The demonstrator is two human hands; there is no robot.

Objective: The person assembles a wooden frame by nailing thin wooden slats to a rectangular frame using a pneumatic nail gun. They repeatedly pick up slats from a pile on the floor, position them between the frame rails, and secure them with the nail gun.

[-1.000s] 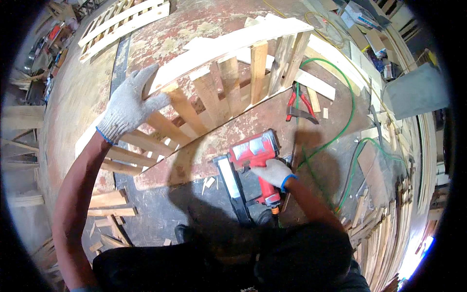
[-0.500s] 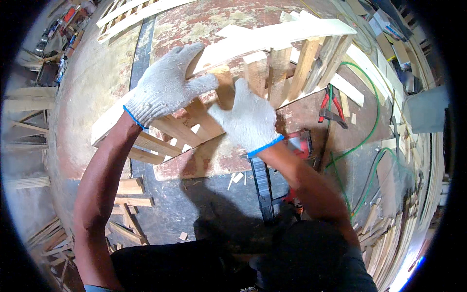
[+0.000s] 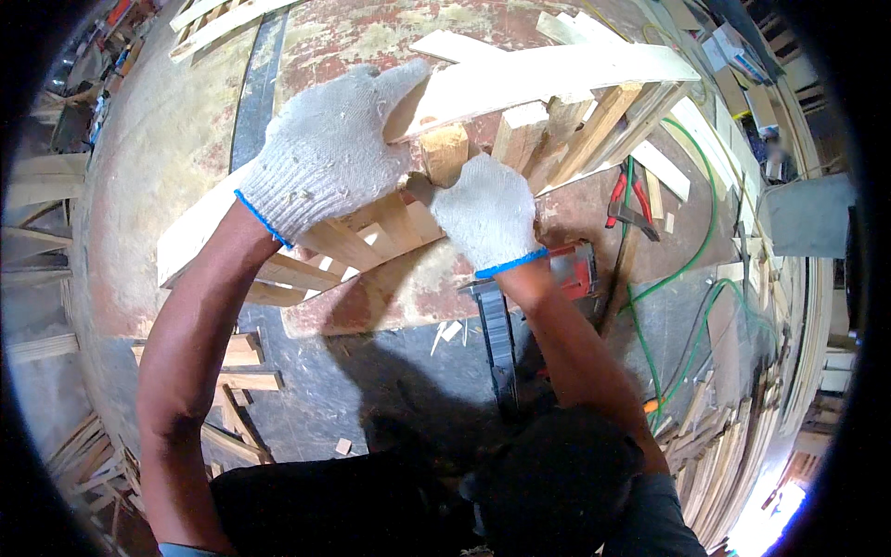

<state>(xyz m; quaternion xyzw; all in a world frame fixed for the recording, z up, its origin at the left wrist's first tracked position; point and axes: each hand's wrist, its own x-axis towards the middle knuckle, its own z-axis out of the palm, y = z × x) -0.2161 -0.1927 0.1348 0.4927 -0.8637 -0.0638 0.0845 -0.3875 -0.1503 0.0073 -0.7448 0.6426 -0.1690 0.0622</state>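
Observation:
A wooden frame stands in front of me: a long pale board along its top, with short wooden slats set crosswise beneath. My left hand, in a white knit glove with a blue cuff, is wrapped over this board, one digit along its far side. Beside the slats at mid-frame is my right hand, gloved alike, its fingers curled in. A small brownish piece shows at its fingertips, too hidden to name. Close to my right wrist lies a red and black nail gun, partly covered by my forearm.
Red-handled pincers lie to the right by a looping green hose. Loose wood offcuts lie at lower left. Stacked strips line the lower right. Another slatted frame sits at the far left.
My right hand has gone from spread fingers to curled ones and shifted slightly right. My left hand has slid a little right along the board. The whole view has shifted slightly.

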